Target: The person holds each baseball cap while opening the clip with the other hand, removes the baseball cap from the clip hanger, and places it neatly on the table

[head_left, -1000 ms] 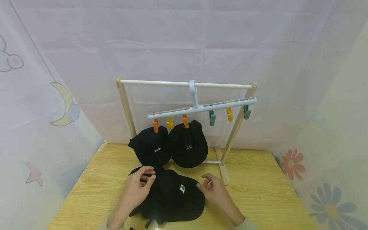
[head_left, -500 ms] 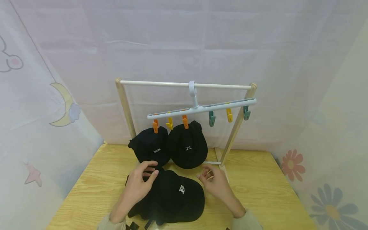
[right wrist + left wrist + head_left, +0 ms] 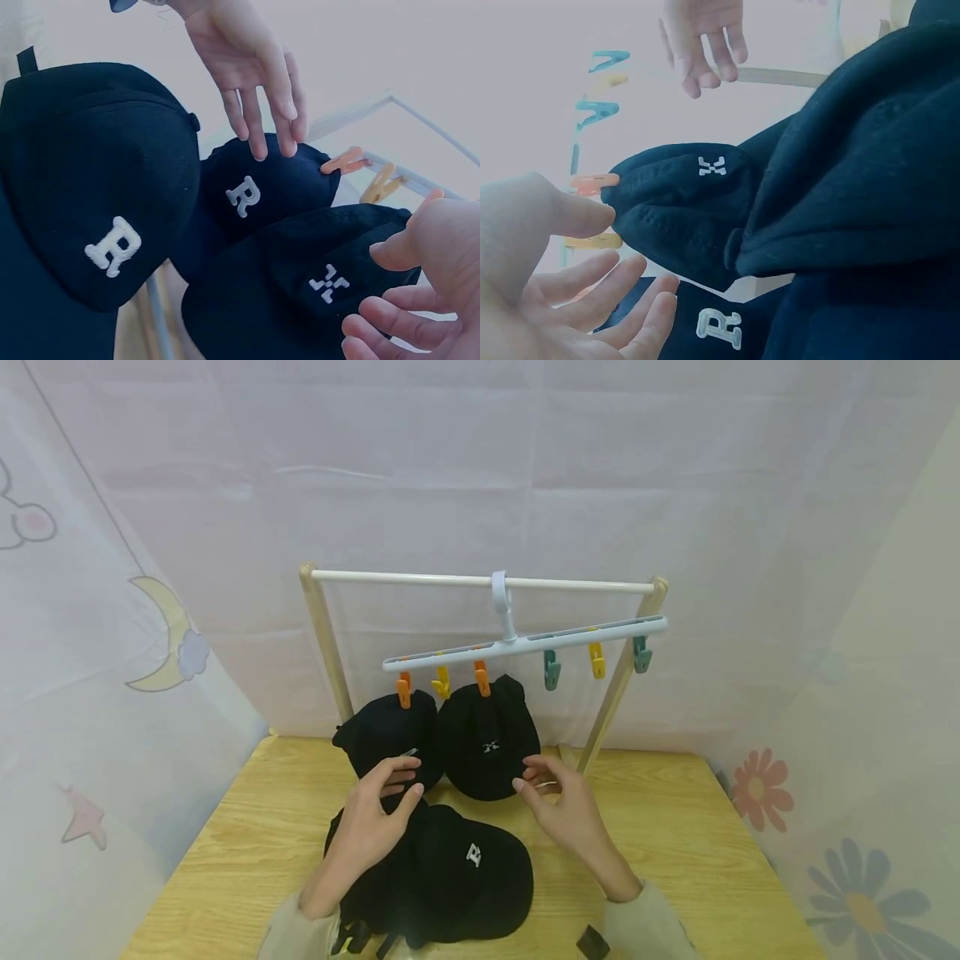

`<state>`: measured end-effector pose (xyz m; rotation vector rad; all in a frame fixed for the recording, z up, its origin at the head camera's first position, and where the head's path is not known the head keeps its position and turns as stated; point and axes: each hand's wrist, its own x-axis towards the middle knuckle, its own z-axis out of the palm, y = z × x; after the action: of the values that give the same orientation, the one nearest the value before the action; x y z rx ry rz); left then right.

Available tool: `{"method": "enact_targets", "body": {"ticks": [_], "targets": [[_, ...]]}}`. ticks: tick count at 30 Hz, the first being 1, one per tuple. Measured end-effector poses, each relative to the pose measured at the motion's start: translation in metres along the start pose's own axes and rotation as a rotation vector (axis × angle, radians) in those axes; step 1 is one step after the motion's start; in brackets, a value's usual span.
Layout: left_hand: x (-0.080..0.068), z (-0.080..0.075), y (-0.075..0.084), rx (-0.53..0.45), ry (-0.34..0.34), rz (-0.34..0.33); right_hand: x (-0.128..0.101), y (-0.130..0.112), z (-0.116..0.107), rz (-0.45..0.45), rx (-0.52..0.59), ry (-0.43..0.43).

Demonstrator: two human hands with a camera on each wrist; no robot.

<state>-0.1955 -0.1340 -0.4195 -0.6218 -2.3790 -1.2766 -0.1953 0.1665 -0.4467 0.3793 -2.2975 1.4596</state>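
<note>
Both hands hold nothing, their fingers loosely bent. My left hand [image 3: 371,822] is above the left part of the dark caps on the table, in front of the left hanging cap [image 3: 386,731]. The right hand [image 3: 566,806] is near the lower right edge of the other hanging cap [image 3: 487,747], which bears a white cross-like emblem. Orange clips [image 3: 482,678] hold these two caps to a pale blue hanger [image 3: 525,643]. A black cap [image 3: 480,902] with a white R lies on the table, brim to the right; another dark cap [image 3: 367,893] lies at its left, partly hidden by my left arm.
The hanger hooks over the white bar [image 3: 405,578] of a wooden-legged rack and tilts down to the left. Teal clips [image 3: 552,670] and a yellow clip [image 3: 597,662] hang at its right half. The wooden table [image 3: 660,860] meets fabric walls behind and beside it.
Both hands have risen from the caps on the table toward the hanging caps, the right one leaving the brim's edge. The caps and hanger stay about where they were.
</note>
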Motion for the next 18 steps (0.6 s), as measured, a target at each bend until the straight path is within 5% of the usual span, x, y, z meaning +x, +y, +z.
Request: {"method": "enact_targets", "body": {"ticks": [10,18], "targets": [[0.015,0.001,0.007,-0.039,-0.013,0.004,0.015,-0.013,-0.001,-0.123,-0.029,0.067],[0.027,0.003,0.008,-0.063,-0.017,0.011,0.030,-0.027,-0.002,-0.115,-0.037,0.058]]}}
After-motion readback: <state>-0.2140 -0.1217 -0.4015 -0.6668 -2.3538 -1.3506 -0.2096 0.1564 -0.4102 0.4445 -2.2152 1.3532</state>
